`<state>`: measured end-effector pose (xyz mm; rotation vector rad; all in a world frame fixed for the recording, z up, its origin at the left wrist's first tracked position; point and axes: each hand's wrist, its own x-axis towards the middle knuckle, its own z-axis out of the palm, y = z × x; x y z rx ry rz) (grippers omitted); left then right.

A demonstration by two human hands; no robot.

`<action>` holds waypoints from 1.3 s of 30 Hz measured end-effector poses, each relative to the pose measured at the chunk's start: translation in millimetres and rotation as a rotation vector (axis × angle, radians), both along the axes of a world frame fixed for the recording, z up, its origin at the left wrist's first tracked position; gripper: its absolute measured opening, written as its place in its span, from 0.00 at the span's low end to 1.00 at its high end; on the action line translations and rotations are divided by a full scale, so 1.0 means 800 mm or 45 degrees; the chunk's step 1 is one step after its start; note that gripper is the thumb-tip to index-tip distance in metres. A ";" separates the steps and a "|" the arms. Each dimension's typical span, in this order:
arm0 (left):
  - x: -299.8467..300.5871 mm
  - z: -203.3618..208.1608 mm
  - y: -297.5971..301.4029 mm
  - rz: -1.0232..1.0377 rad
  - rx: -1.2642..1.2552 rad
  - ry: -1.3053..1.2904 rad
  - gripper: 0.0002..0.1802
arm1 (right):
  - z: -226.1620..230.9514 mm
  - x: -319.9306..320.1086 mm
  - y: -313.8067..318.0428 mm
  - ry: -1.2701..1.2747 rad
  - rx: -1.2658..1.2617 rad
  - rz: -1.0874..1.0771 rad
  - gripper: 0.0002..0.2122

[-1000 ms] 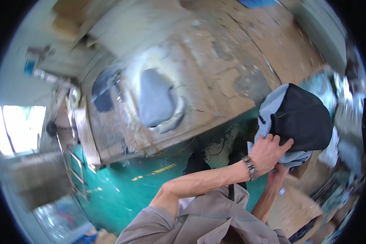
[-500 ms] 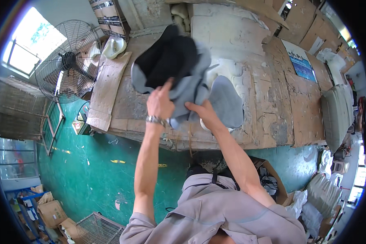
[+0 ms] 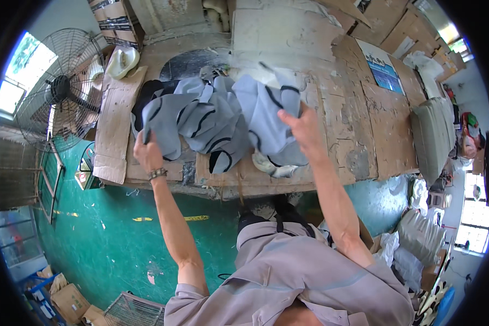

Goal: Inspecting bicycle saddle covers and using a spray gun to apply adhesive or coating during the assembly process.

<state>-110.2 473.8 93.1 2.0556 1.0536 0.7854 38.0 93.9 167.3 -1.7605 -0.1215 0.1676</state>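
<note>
Across the cardboard-covered table [image 3: 339, 157], both hands have cloth: the left hand [image 3: 148, 154] pinches the left end of some black-striped grey fabric [image 3: 212, 127], and the right hand [image 3: 305, 130] grips it at the right. Rumpled folds fill the gap between them! Just below the right-hand side, a cream shape [image 3: 274, 169] peeks out. Further left, a pale moulded piece [image 3: 122, 63] sits near a caged fan [image 3: 60, 89]; over right lies a blue-and-white sheet [image 3: 382, 70].
</note>
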 end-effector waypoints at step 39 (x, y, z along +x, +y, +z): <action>0.135 -0.064 -0.388 -0.582 -1.762 -0.564 0.17 | -0.163 0.054 -0.308 0.172 -0.244 -0.774 0.27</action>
